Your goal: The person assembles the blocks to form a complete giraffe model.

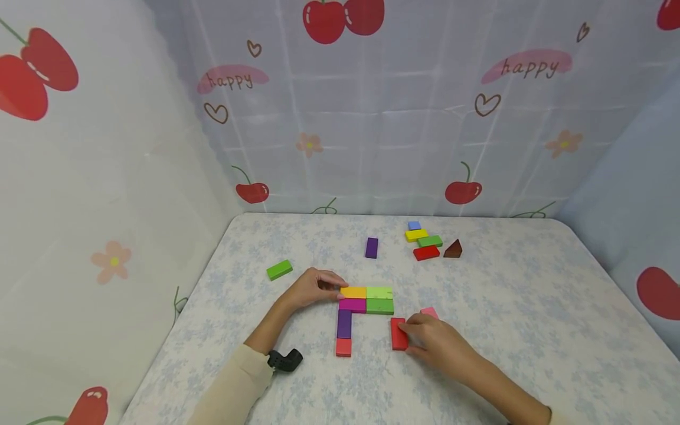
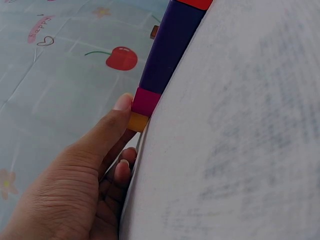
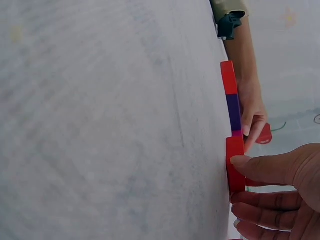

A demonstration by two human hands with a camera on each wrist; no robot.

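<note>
Several flat wooden blocks lie joined on the table. A orange block (image 1: 353, 292) and a light green block (image 1: 379, 293) form the back row. In front of them lie a magenta block (image 1: 353, 305) and a green block (image 1: 379, 306). A purple block (image 1: 344, 324) and a small red block (image 1: 343, 347) run toward the near side. My left hand (image 1: 313, 287) pinches the orange block at its left end, the thumb also near the magenta one. My right hand (image 1: 441, 345) grips a red block (image 1: 398, 334) on the table, apart from the joined blocks.
A pink block (image 1: 430, 311) lies partly hidden behind the right hand. Farther back are a green block (image 1: 279, 270), a purple block (image 1: 372, 248), a brown triangular block (image 1: 454, 249), and yellow (image 1: 416, 235), blue (image 1: 414, 225), green (image 1: 430, 241) and red (image 1: 427, 252) blocks. Printed curtains surround the table.
</note>
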